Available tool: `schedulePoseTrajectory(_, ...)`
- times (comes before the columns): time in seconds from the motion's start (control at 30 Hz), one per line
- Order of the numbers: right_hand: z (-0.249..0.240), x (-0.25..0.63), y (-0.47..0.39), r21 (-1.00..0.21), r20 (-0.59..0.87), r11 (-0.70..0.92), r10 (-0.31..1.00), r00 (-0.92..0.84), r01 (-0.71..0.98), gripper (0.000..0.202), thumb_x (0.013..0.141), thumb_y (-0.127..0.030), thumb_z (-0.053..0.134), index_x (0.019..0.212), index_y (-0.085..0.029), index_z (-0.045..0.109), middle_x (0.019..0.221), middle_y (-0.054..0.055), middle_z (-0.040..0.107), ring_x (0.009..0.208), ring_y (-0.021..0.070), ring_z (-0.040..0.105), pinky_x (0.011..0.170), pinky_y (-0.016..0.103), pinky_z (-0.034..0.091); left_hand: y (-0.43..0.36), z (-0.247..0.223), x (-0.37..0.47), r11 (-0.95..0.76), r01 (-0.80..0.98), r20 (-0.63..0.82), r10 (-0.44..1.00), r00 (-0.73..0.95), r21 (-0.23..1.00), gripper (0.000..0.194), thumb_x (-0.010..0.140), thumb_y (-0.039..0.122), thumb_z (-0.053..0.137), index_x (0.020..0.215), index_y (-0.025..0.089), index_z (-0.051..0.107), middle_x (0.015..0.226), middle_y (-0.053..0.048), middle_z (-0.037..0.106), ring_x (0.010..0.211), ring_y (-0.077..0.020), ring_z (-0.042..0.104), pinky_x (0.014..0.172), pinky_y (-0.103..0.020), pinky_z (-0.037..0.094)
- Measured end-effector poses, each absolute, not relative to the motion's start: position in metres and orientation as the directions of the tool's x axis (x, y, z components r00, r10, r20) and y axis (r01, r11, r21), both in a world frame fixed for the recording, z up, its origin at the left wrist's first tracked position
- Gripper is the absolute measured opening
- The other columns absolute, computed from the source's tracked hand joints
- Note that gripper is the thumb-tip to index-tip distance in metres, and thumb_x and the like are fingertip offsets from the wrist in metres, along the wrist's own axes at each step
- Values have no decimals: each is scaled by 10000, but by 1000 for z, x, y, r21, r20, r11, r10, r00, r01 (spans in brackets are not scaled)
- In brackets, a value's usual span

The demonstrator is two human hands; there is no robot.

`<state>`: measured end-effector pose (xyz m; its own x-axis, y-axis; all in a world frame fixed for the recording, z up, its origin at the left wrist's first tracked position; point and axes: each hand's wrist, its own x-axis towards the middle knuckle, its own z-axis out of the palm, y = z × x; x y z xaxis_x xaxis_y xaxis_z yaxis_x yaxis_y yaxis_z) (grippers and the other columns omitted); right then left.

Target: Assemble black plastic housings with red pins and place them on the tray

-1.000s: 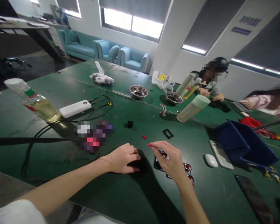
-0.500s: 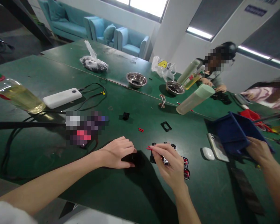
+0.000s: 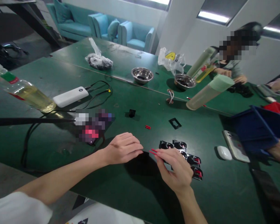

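My left hand (image 3: 123, 148) is closed, palm down, over the green table, with a small dark part (image 3: 145, 153) showing at its fingertips; its shape is mostly hidden. Facing it, my right hand (image 3: 175, 169) pinches thin red strips (image 3: 153, 151) between thumb and fingers, their ends pointing at my left hand with a small gap between. Several black parts (image 3: 197, 160), some with red pieces inside, lie in rows beside and partly behind my right hand. Ahead are two loose red strips (image 3: 147, 127), a black square frame (image 3: 175, 123) and a small black block (image 3: 132, 113).
A phone (image 3: 95, 127), power bank (image 3: 71, 97) with cables and oil bottle (image 3: 35, 95) lie left. Metal bowls (image 3: 142, 75) and a pale-green-capped bottle (image 3: 208, 93) stand farther back. On the right are a white mouse (image 3: 224, 153), another phone (image 3: 235, 146) and a blue bin (image 3: 254, 127) touched by another person's hand.
The view has shifted, so the table things appear displaced. My left hand has turned more palm down, hiding more of the dark part. My right hand still holds the red strips.
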<state>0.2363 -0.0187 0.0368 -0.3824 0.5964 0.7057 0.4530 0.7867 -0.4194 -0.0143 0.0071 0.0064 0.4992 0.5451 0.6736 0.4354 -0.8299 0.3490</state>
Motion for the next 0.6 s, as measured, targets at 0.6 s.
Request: schedulePoseTrajectory(0.6,29,219,-25,-444,697,795,597,-398,414,408,892,9,732,1206,-251,727,1058,87,834,862,222,787,703,383,643,3,8,-12,-838,381,723,535,437,390,67,1011,216,688,1029,175,736,912,-36,774,776,-134,709,727,-268,564)
